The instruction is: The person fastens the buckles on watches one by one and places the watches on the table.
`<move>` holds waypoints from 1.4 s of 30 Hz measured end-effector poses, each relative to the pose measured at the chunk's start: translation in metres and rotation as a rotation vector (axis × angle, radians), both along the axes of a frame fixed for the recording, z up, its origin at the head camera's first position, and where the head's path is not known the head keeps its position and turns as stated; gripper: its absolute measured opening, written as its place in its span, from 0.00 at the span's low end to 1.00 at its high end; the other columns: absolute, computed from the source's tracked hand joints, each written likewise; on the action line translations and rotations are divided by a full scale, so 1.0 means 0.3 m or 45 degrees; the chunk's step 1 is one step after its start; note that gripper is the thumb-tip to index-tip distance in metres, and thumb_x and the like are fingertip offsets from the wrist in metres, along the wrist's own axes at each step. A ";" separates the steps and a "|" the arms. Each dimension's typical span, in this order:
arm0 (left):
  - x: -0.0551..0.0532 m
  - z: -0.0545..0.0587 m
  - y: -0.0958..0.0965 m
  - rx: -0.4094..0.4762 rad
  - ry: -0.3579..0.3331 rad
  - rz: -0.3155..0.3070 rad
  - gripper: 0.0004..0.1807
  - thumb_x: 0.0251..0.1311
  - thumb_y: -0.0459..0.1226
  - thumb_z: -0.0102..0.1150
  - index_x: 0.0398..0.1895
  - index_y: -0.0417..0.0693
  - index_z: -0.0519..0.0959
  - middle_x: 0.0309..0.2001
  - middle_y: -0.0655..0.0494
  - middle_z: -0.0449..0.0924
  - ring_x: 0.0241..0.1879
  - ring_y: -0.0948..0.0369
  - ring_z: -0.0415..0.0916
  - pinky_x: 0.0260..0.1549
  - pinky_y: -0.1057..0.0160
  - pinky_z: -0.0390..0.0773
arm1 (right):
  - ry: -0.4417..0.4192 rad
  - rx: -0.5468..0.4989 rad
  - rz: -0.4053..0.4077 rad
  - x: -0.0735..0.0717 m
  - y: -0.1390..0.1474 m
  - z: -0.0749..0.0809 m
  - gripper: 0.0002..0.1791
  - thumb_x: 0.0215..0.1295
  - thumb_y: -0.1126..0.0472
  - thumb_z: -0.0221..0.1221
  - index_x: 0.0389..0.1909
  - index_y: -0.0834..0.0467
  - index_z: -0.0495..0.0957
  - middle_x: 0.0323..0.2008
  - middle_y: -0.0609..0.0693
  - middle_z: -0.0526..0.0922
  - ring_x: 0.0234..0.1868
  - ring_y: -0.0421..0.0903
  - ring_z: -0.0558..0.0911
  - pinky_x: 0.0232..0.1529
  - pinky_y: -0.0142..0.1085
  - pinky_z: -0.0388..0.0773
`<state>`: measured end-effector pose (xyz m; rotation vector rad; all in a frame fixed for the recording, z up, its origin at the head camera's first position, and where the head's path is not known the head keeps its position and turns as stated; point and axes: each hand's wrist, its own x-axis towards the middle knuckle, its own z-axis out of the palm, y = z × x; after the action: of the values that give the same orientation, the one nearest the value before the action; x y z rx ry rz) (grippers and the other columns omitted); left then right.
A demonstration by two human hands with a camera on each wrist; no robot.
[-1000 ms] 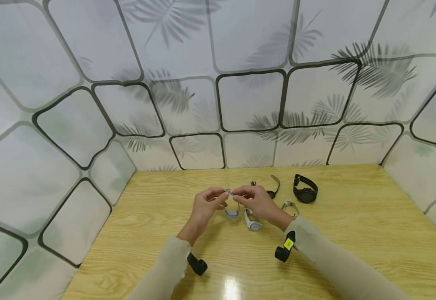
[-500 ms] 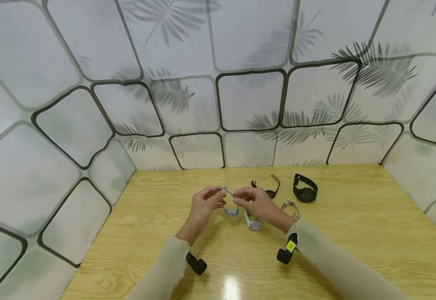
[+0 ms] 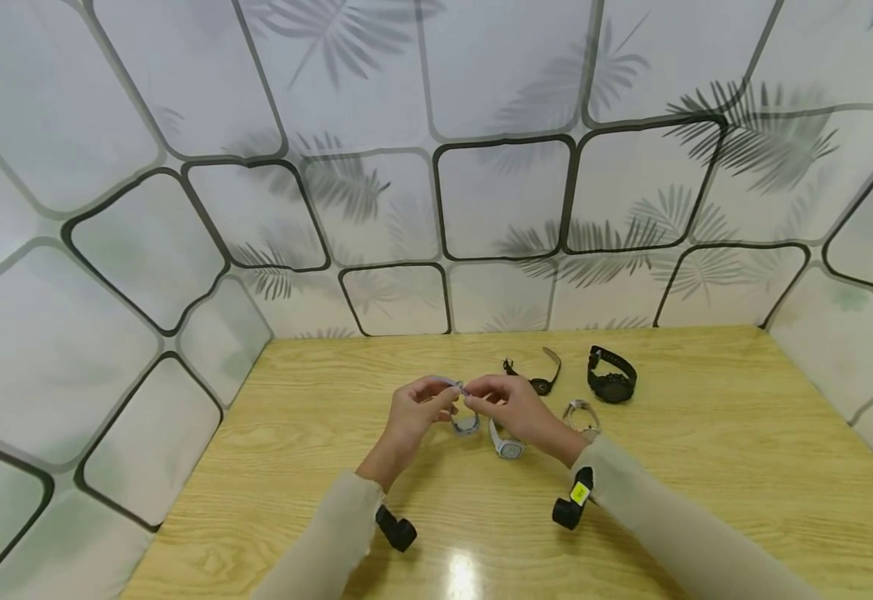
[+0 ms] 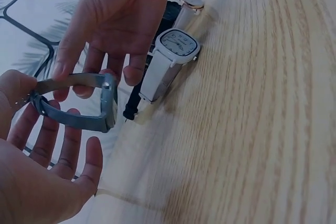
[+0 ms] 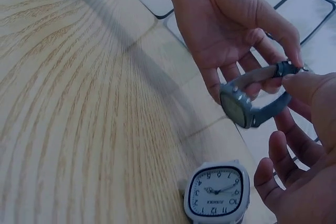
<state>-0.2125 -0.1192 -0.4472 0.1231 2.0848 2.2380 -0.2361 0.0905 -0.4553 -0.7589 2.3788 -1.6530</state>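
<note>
A grey-blue wristwatch (image 3: 466, 426) hangs from both hands over the table, its strap bent into a loop and its case at the bottom. My left hand (image 3: 411, 417) pinches the strap by the buckle (image 5: 286, 68) between thumb and fingers. From the other side, my right hand (image 3: 515, 404) pinches the strap close to the same spot, the two thumbs nearly meeting. The watch face shows in the right wrist view; fingers partly cover the strap ends. Below the right hand a white square-faced watch (image 4: 179, 43) lies on the table, nearest to the held watch.
Beyond the right wrist lies a watch with a pale strap and gold-toned case (image 4: 191, 1). Farther back are a thin dark-strapped watch (image 3: 541, 387) and a bulky black watch (image 3: 612, 387). The wooden table (image 3: 316, 392) meets a patterned cloth wall (image 3: 500, 200) behind and at the sides.
Half a second ago the strap stretched between the parted fingertips; now the fingertips are closer together and the strap end shows over the left fingers. The watches on the table have not moved.
</note>
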 end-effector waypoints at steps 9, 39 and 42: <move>-0.006 -0.008 0.005 0.010 0.043 0.024 0.10 0.68 0.37 0.68 0.44 0.38 0.84 0.39 0.51 0.84 0.34 0.58 0.82 0.38 0.61 0.85 | 0.027 0.061 0.050 -0.001 0.018 -0.017 0.16 0.74 0.50 0.63 0.55 0.54 0.85 0.47 0.46 0.84 0.41 0.46 0.82 0.38 0.40 0.82; -0.033 0.027 0.011 -0.522 0.504 0.112 0.05 0.64 0.38 0.71 0.39 0.46 0.90 0.34 0.55 0.88 0.28 0.58 0.83 0.29 0.65 0.83 | 0.163 0.079 0.078 -0.067 0.059 0.096 0.19 0.76 0.54 0.61 0.63 0.55 0.81 0.46 0.50 0.85 0.44 0.54 0.84 0.45 0.43 0.83; -0.037 0.024 0.008 -0.569 0.556 0.125 0.04 0.63 0.36 0.72 0.38 0.46 0.90 0.33 0.55 0.88 0.26 0.59 0.81 0.26 0.66 0.82 | 0.187 0.101 0.083 -0.075 0.058 0.122 0.19 0.76 0.53 0.61 0.63 0.54 0.81 0.44 0.49 0.84 0.40 0.53 0.85 0.41 0.43 0.82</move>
<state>-0.2238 -0.1169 -0.4400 0.5276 2.8153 1.8524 -0.2585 0.1078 -0.4188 -0.9634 2.4714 -1.5169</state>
